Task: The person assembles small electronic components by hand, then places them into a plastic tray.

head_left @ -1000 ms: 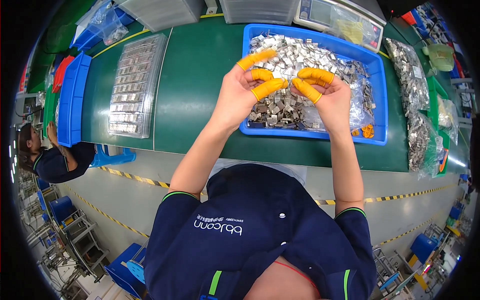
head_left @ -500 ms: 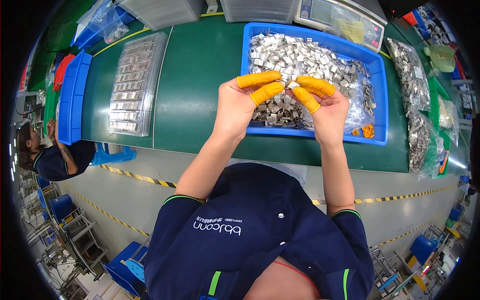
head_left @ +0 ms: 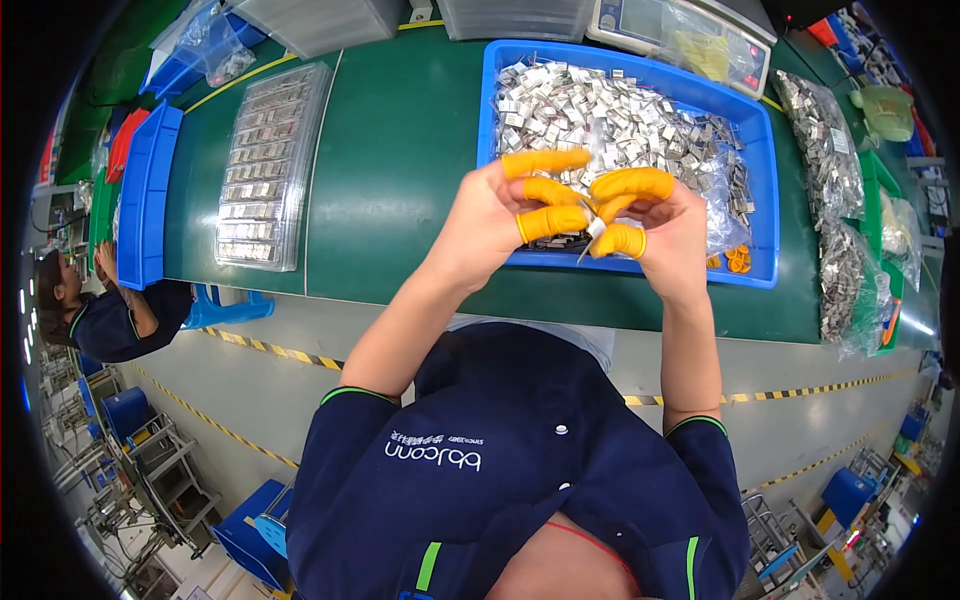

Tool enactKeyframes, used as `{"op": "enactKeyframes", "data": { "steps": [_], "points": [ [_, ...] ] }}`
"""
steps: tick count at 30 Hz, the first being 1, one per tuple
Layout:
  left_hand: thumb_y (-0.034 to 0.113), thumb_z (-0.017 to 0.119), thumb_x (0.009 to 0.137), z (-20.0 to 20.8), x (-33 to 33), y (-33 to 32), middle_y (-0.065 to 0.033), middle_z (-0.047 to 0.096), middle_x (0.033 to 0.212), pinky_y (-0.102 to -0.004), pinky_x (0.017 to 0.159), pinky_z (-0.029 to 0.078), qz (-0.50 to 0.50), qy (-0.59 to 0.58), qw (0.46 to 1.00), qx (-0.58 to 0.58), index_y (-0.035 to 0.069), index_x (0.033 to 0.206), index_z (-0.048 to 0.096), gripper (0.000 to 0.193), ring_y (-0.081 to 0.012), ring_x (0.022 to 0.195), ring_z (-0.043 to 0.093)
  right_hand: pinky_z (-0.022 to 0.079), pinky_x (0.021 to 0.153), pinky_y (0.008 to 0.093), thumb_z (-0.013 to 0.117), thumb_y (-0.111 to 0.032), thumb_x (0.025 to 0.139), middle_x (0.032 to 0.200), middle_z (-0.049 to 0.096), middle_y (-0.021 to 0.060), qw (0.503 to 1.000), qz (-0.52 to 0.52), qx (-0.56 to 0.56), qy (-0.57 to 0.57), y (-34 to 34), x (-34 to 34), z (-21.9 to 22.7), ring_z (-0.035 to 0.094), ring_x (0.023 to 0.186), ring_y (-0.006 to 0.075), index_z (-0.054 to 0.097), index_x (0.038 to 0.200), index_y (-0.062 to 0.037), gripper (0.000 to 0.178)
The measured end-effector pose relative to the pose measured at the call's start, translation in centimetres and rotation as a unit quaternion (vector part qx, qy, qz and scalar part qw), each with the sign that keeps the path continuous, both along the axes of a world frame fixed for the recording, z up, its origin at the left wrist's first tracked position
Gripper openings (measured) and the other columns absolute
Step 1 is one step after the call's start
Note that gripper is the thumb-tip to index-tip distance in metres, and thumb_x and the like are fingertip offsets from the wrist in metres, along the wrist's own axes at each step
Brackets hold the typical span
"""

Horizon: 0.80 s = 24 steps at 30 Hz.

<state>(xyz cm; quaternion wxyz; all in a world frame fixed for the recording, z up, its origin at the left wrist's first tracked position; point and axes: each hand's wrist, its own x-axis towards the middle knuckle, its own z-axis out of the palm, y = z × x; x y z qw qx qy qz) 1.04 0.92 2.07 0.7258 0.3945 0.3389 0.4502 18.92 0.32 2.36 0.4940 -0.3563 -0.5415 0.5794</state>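
Note:
Between my hands, over the near side of a blue bin [head_left: 776, 190], is a small silvery metal connector piece [head_left: 596, 227]. My right hand [head_left: 668, 225] pinches it between thumb and fingers. From the other side, the thumb and a bent finger of my left hand [head_left: 497, 215] close on its edge, while the left index finger reaches out straight. Orange finger cots cover the working fingers of both hands. A heap of similar metal pieces [head_left: 570, 110] fills the bin, partly under clear plastic. My fingers hide much of the held piece.
A clear tray of metal pieces in rows [head_left: 262, 185] lies on the green table [head_left: 400, 180] at left, beside an empty-looking blue bin [head_left: 145, 215]. Behind stands a scale [head_left: 650, 30]. Bagged parts [head_left: 825, 150] lie right. A co-worker [head_left: 110, 310] sits far left.
Both hands have come slightly nearer to me, still together. The piece has been turned in the fingers, and the left index finger has lifted away from the thumb.

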Motion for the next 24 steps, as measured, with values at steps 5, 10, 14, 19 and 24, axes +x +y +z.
{"op": "enactKeyframes", "data": {
  "steps": [5,10,14,19,24],
  "points": [
    [-0.002,0.068,0.068,0.6,-0.3,1.1,-0.0093,0.063,0.09,-0.0255,0.077,0.048,-0.13,-0.045,0.989,-0.051,0.0,0.122,0.038,0.062,-0.0136,0.083,0.061,0.047,0.074,0.025,0.077,-0.001,0.058,0.093,0.057,0.0046,0.987,0.08,-0.127,0.05,-0.4,0.9,-0.3,0.056,0.084,0.0133,0.063,0.098,-0.001,0.042],
    [-0.002,0.07,0.067,1.1,0.9,1.6,-0.0086,0.063,0.085,-0.024,0.075,0.049,-0.169,-0.037,0.984,-0.051,0.0,0.121,0.039,0.062,-0.0133,0.081,0.062,0.038,0.078,0.0264,0.078,-0.007,0.058,0.087,0.053,0.0008,0.997,0.071,0.004,0.005,0.0,1.5,-0.2,0.048,0.085,0.0131,0.067,0.091,-0.0035,0.035],
    [-0.002,0.068,0.068,2.0,1.6,2.3,-0.0084,0.064,0.083,-0.0229,0.074,0.048,-0.146,0.013,0.989,-0.01,-0.001,0.119,0.042,0.057,-0.0128,0.078,0.062,0.037,0.079,0.0262,0.078,-0.008,0.057,0.087,0.051,0.0009,0.996,-0.022,0.052,-0.073,0.1,2.2,0.4,0.047,0.083,0.0136,0.068,0.088,-0.0049,0.032],
    [0.004,0.067,0.073,3.0,1.2,3.6,-0.0067,0.064,0.09,-0.0242,0.078,0.046,-0.13,0.137,0.974,0.125,-0.002,0.11,0.052,0.041,-0.0123,0.084,0.06,0.038,0.078,0.0266,0.077,-0.007,0.056,0.087,0.051,0.0015,0.96,-0.087,0.205,-0.17,1.7,4.8,2.3,0.048,0.082,0.0152,0.068,0.088,-0.0066,0.033],
    [0.016,0.072,0.063,0.0,-1.1,4.4,-0.0056,0.058,0.081,-0.0329,0.078,0.035,-0.081,0.54,0.708,0.447,0.012,0.083,0.067,0.021,-0.0229,0.085,0.049,0.043,0.079,0.0324,0.073,-0.008,0.062,0.094,0.058,0.0112,0.803,-0.248,0.136,-0.524,3.0,8.6,1.2,0.055,0.088,0.0243,0.065,0.092,-0.0055,0.032]
  ]
}}
